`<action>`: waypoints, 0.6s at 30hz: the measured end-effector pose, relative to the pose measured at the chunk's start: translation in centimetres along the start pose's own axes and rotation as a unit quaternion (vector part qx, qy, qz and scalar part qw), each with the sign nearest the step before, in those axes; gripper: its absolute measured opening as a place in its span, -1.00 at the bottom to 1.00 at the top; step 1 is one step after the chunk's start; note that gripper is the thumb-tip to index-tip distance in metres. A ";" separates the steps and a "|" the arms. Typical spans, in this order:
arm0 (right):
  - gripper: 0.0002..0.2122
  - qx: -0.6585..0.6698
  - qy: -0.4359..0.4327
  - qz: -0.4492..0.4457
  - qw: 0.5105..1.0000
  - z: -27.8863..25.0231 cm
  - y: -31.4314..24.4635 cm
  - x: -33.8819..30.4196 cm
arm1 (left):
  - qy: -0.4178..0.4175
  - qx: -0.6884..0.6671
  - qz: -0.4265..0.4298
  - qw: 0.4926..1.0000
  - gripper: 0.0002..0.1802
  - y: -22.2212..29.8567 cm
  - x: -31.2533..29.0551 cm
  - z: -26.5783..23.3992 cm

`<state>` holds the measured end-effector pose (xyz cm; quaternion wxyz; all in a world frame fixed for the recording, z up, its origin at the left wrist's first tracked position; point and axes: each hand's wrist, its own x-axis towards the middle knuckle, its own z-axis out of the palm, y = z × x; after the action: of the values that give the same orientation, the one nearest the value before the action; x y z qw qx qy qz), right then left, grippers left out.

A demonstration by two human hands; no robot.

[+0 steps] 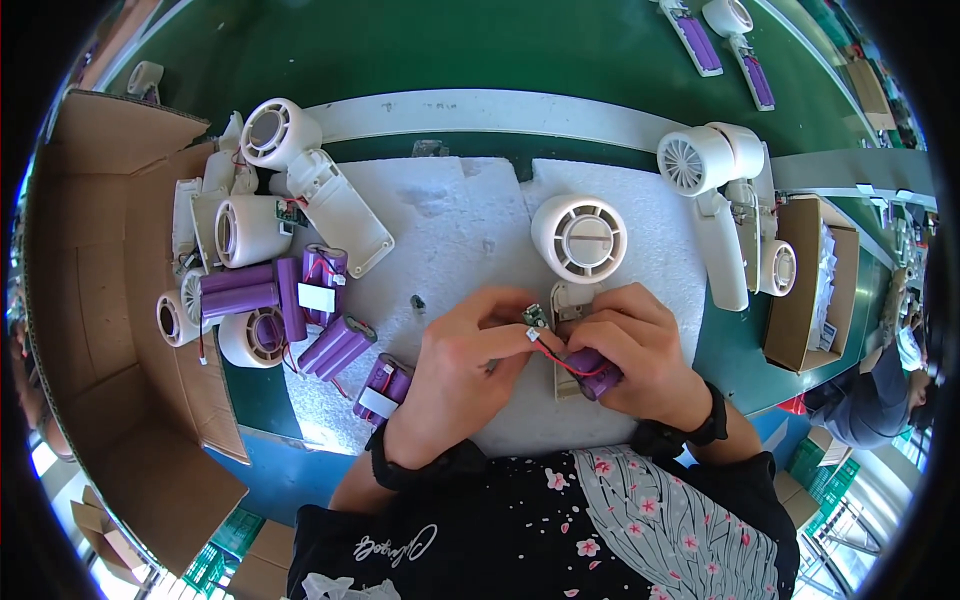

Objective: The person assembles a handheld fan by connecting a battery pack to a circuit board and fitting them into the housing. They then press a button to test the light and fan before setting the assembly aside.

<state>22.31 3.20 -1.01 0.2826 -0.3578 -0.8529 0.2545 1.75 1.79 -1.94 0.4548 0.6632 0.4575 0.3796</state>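
In front of me on the white foam sheet lies a white handheld fan, its round head away from me and its opened handle partly hidden under my hands. My left hand is closed, thumb and forefinger pinching a small green circuit board. Against that thumb rests the white plug of a red lead. The lead runs to a purple battery pack, which my right hand grips over the handle. How the plug and board meet is too small to tell.
Several purple battery packs lie at left beside piled fan parts and a large open carton. More fans and a small box stand right. Beyond a pale rail, a green surface bears two fan units.
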 end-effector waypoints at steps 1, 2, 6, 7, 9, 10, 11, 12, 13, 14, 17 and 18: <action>-0.71 -0.001 -0.011 -0.004 1.000 -0.1 0.0 0.0 | -0.025 -0.008 -0.017 0.999 -0.74 0.0 -0.1 -0.2; -0.71 -0.001 -0.010 -0.004 1.000 -0.1 0.0 -0.1 | -0.051 -0.017 -0.034 0.998 -0.74 0.1 -0.2 -0.3; -0.73 0.054 0.029 0.043 0.997 0.2 0.0 -0.5 | -0.035 -0.077 -0.062 0.995 -0.77 0.6 -0.1 0.5; -0.73 0.066 0.038 0.043 0.996 0.0 0.1 -0.5 | -0.014 -0.103 -0.067 0.992 -0.77 0.7 0.0 0.7; -0.74 0.090 0.054 0.040 0.994 -0.3 0.1 -0.4 | -0.014 -0.108 -0.078 0.991 -0.78 0.3 -0.2 0.7; -0.74 0.091 0.054 0.040 0.994 -0.6 0.1 -0.5 | -0.014 -0.114 -0.089 0.989 -0.78 0.0 -0.4 0.8; -0.75 0.094 0.045 0.036 0.994 -1.1 0.2 -0.7 | -0.016 -0.121 -0.101 0.987 -0.79 -0.1 -0.4 0.8; -0.76 0.097 0.035 0.032 0.994 -1.5 0.3 -0.8 | -0.016 -0.121 -0.102 0.987 -0.79 -0.1 -0.4 0.7; -0.77 0.100 0.025 0.028 0.994 -1.7 0.4 -0.9 | -0.028 -0.118 -0.106 0.987 -0.78 0.0 -0.3 0.6; -0.77 0.101 0.025 0.028 0.994 -1.6 0.4 -0.8 | -0.041 -0.115 -0.110 0.986 -0.76 0.1 -0.2 0.4; -0.84 0.042 0.034 -0.005 0.998 -1.1 0.3 -0.6 | -0.051 -0.107 -0.104 0.987 -0.76 0.6 -0.1 0.3; -0.84 0.042 0.035 -0.004 0.999 -1.1 0.3 -0.7 | -0.049 -0.102 -0.094 0.989 -0.77 0.8 0.0 0.2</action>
<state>23.61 3.14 -0.65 0.3278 -0.3506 -0.8325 0.2766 2.16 1.57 -1.27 0.5754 0.5852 0.4540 0.3468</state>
